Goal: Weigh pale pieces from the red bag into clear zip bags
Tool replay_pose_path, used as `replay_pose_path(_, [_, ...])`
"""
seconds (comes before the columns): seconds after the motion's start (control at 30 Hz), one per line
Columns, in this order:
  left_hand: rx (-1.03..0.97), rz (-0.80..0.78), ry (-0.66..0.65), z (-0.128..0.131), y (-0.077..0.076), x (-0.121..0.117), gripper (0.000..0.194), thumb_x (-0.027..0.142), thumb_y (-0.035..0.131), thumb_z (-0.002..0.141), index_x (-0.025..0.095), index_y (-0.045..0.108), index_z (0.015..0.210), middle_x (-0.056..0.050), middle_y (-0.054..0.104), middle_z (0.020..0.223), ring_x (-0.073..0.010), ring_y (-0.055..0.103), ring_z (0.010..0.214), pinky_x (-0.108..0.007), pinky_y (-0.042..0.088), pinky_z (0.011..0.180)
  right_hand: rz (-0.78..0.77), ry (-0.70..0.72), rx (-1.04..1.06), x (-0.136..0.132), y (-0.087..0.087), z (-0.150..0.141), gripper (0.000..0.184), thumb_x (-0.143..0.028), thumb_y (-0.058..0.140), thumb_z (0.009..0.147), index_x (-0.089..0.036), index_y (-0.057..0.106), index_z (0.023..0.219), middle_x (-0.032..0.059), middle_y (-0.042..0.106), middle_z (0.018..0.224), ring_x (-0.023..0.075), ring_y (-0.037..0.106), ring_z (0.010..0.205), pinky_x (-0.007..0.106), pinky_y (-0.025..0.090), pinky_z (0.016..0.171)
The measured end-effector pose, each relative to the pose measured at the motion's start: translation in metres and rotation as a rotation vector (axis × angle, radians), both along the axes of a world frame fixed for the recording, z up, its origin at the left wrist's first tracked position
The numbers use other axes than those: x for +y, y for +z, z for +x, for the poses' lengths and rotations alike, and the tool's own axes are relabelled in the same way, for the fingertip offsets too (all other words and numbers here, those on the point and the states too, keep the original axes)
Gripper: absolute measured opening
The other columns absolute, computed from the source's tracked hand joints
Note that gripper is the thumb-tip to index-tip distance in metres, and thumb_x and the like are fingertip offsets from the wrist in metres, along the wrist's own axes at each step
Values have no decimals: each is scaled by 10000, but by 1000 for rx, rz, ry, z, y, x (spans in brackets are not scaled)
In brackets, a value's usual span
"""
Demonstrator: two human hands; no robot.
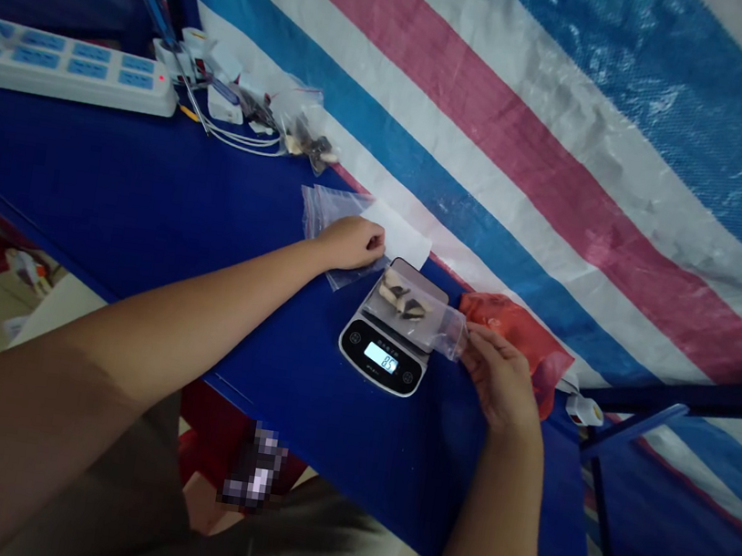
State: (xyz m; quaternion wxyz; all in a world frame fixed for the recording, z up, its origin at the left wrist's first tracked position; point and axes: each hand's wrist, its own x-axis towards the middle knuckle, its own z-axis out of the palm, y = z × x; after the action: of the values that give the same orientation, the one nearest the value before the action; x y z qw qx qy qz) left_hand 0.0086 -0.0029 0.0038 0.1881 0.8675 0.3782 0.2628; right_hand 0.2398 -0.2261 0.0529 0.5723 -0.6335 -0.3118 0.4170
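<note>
A small clear zip bag (430, 323) holding pale and dark slices (402, 301) lies on the plate of a digital kitchen scale (382, 353). The lit display reads about 8.5. My right hand (502, 375) pinches the right end of this bag between thumb and fingers. Left of the scale, my left hand (352, 243) is curled into a loose fist, with nothing visible in it. It rests on a stack of flat clear zip bags (326, 207), beside a white sheet (404, 238).
An orange-red plastic bag (509, 325) lies beyond my right hand. Toward the back left are a power strip (75, 71), cables, a screwdriver (181, 58) and another bag of dark and pale pieces (310, 145). A striped tarp (441, 76) rises behind the blue table (82, 173).
</note>
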Motion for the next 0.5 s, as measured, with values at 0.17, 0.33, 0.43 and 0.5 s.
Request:
replay_pose_path(0.17, [0,-4,5,0,0,-1,191,320,566,843,193,707,821,-59,728,833,-182,603,746,-306,385,669,-72,-461,-524,-12,-8,49,187,-383,714,704,-225,723,803,67,741,808,272,728,848,415,601,777])
replay_pose_path(0.33, [2,-16,7,0,2,-2,182,308,570,847,199,714,834,-55,734,844,-184,607,749,-305,397,684,-476,-506,-1091,-30,-18,83,97,-306,689,672,-234,658,614,178,679,723,467,668,1007,625,460,948])
replay_pose_path(0.43, [0,-21,13,0,2,-2,173,305,577,846,197,712,830,-53,733,840,-181,606,744,-301,392,680,-475,-556,-1053,-32,-22,87,238,-298,689,658,-178,714,862,234,703,887,498,642,1084,635,443,995])
replay_pose_path(0.5, [-5,-18,9,0,2,-2,170,304,578,844,196,708,827,-52,731,836,-181,605,744,-300,389,679,-403,-670,-1027,-29,-23,88,526,-340,671,688,-111,644,1160,285,678,1123,486,605,1183,613,432,1046])
